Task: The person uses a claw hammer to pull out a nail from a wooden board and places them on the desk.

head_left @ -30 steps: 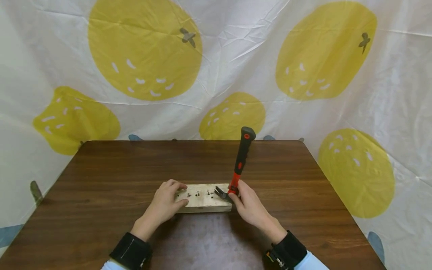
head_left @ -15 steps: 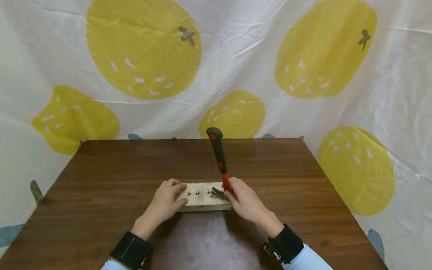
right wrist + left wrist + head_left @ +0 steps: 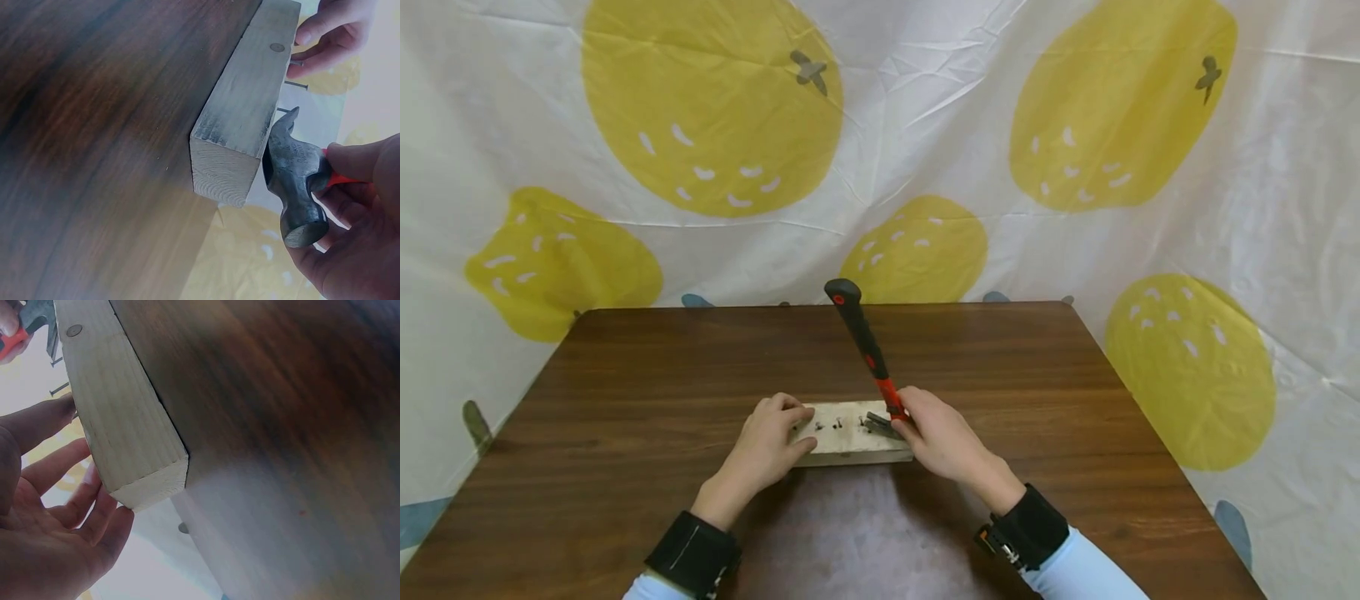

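Observation:
A pale wooden block (image 3: 857,457) lies across the table, several nails (image 3: 839,423) standing out of its top face. My left hand (image 3: 765,442) holds the block's left end, thumb toward the near edge and fingers farther back. In the right wrist view my right hand (image 3: 369,219) grips a claw hammer (image 3: 295,178) close to its head, on the red neck. The black handle (image 3: 861,333) points up and away, leaning left. The hammer's claw (image 3: 286,125) sits at the rightmost nail (image 3: 284,110), low over the block; how firmly it catches the nail is unclear.
A dark brown wood-grain table (image 3: 662,375) carries the block near its middle. Behind and beside it hangs a white cloth (image 3: 925,108) printed with yellow fruit. Black bands (image 3: 694,554) circle both wrists.
The hammer handle has swung from leaning right to leaning left, and my right hand has shifted slightly left with it. The left hand and the block hold their place.

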Tool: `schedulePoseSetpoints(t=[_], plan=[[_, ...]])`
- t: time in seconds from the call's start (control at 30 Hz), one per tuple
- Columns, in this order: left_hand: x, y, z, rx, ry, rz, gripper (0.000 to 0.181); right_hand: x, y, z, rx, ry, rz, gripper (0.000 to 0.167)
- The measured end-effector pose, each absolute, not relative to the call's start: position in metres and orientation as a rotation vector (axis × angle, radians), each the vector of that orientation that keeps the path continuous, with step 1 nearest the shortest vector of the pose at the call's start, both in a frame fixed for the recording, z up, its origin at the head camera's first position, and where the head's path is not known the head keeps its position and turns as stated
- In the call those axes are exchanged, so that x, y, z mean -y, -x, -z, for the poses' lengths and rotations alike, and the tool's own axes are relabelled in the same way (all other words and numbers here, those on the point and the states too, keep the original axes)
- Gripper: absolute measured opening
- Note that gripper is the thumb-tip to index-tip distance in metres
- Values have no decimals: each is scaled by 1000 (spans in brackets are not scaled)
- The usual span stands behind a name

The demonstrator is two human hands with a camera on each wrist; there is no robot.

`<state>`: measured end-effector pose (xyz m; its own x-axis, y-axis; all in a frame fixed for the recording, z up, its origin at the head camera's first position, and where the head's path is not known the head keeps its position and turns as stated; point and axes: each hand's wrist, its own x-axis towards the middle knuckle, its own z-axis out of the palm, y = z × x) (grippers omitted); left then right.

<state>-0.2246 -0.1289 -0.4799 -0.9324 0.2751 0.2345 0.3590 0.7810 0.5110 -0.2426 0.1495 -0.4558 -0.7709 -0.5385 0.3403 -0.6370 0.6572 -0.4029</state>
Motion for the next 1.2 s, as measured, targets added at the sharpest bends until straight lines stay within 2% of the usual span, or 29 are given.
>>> schedulePoseSetpoints(t=[1.2], plan=[[129,222,480,2858,511,824,38,-140,245,461,2618,-1005,-816,17]])
